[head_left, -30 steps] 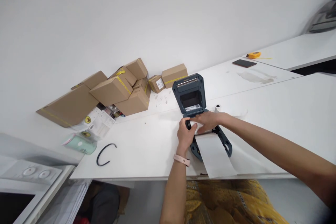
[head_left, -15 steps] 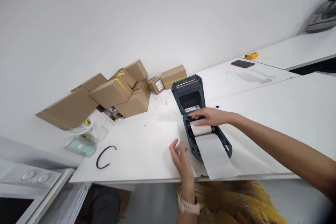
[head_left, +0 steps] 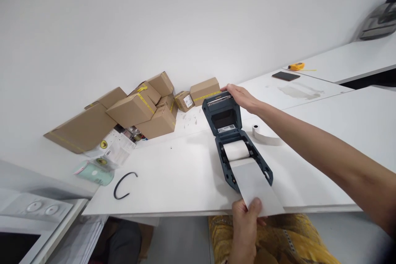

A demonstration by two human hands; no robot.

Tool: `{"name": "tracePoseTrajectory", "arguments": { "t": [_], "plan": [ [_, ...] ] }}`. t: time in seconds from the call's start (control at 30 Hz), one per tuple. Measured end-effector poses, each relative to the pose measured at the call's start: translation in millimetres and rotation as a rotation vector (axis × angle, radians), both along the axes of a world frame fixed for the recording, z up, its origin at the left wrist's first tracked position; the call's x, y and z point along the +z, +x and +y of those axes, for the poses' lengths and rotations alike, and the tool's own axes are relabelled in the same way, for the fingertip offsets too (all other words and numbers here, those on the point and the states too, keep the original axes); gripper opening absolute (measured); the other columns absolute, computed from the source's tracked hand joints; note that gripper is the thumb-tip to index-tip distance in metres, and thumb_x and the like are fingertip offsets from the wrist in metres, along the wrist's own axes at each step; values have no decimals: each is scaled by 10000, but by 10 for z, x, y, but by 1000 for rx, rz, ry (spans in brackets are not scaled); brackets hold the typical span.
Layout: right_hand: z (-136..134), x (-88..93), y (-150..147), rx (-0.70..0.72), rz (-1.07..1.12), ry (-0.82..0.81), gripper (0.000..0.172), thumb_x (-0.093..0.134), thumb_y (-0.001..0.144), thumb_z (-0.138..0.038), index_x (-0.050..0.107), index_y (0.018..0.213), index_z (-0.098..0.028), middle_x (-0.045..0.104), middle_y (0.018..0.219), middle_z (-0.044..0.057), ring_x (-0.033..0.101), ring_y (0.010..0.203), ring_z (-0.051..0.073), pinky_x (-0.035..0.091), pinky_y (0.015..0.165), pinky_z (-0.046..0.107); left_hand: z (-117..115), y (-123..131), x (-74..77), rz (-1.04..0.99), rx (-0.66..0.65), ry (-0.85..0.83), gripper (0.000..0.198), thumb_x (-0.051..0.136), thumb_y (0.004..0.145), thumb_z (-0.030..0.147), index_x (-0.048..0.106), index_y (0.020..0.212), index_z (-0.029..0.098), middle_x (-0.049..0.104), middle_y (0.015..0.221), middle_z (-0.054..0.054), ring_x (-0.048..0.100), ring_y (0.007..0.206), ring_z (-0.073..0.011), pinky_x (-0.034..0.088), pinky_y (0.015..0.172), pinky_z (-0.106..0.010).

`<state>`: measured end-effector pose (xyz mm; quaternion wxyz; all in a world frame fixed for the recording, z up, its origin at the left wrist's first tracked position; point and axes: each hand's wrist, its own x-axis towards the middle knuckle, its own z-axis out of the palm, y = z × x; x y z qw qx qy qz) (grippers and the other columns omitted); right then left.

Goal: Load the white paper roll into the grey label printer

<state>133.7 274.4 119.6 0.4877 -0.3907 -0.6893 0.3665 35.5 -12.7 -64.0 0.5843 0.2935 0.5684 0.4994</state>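
A dark blue-grey printer [head_left: 229, 135] is set on the white table [head_left: 179, 173], its lid [head_left: 223, 111] tipped up. A white paper roll [head_left: 236, 149] is seated in the open body, and a flat paper strip [head_left: 255, 183] is stretched past the table's near edge.

White wall [head_left: 198, 20] behind a white tabletop [head_left: 173, 177]
Softly lit, the plain wall fills the upper frame; another white table [head_left: 361, 57] stands at upper right, and pale grey floor [head_left: 182, 239] shows at bottom centre.
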Motion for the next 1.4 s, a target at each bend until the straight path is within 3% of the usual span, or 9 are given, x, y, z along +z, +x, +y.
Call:
{"name": "tracePoseTrajectory", "arguments": {
  "t": [0.17, 0.4, 0.57, 0.83, 0.97, 1.07, 1.17, 1.23, 1.4],
  "plan": [
    [-629, -244, 204, 8, -4, 138, 444, 361, 1014, -548, 670, 1183, -278, 665, 1265, 42, 579, 1213, 269, 432, 1090, 454, -138, 3, -58, -35, 3, -10, 660, 780, 630, 729, 768, 815, 95, 703, 662, -76, 578, 560, -134, 429, 503, -232],
    [-1541, -1169, 548, 64, -152, 450, 395, 369, 1031, -349, 538, 1387, -371, 471, 1540, 39, 412, 1443, 292, 336, 1199, 541, -141, 3, -23, -34, -4, -32, 666, 783, 612, 738, 763, 814, 103, 699, 699, -81, 587, 585, -149, 446, 519, -245],
    [-1795, -1606, 630, 54, -229, 521, 458, 440, 995, -270, 503, 1427, -409, 493, 1530, 33, 429, 1433, 309, 424, 1132, 577, -145, 16, 2, -28, -5, -26, 644, 777, 629, 727, 774, 815, 111, 702, 697, -77, 583, 586, -144, 447, 518, -238],
    [-1915, -1833, 428, -137, -55, 557, 333, 505, 948, -149, 669, 1169, -335, 677, 1233, 82, 569, 1269, 315, 527, 979, 555, -145, -28, -59, 76, -60, -5, 642, 696, 693, 769, 734, 756, 131, 638, 653, -45, 525, 588, -137, 429, 540, -250],
    [-1970, -1870, 348, -204, 9, 441, 251, 554, 941, -180, 671, 1082, -352, 703, 1106, 67, 603, 1202, 313, 525, 972, 551, -126, -182, -23, 407, 154, 137, 612, 516, 839, 768, 583, 635, 196, 525, 615, -8, 472, 613, -148, 427, 595, -277],
    [-1997, -1907, 319, -243, 73, 194, 275, 583, 951, -304, 613, 1217, -364, 654, 1234, 69, 561, 1272, 314, 495, 1035, 534, 3, -287, 108, 504, 362, 226, 532, 481, 895, 715, 650, 1003, 223, 665, 1010, -80, 607, 932, -217, 498, 829, -310],
    [-1986, -1964, 304, -262, 176, -117, 569, 601, 924, -487, 425, 1450, -366, 464, 1520, 87, 474, 1382, 329, 493, 1057, 501, 228, -318, 251, 384, 267, 224, 733, 536, 905, 651, 351, 1511, 283, 329, 1615, -109, 371, 1450, -279, 424, 1101, -342],
    [-1969, -1991, 304, -207, 223, -283, 692, 575, 907, -577, 332, 1519, -363, 380, 1596, 86, 433, 1420, 339, 488, 1066, 493, 370, -302, 303, 265, 160, 209, 839, 568, 909, 608, 193, 1586, 284, 195, 1682, -110, 288, 1514, -296, 420, 1130, -353],
    [-1962, -1986, 325, -120, 237, -457, 750, 561, 876, -644, 324, 1530, -364, 354, 1618, 58, 385, 1440, 357, 392, 1139, 535, 513, -262, 259, 142, 114, 276, 844, 626, 897, 544, 226, 1575, 241, 337, 1628, -140, 420, 1447, -310, 469, 1104, -369]
  ]
}}
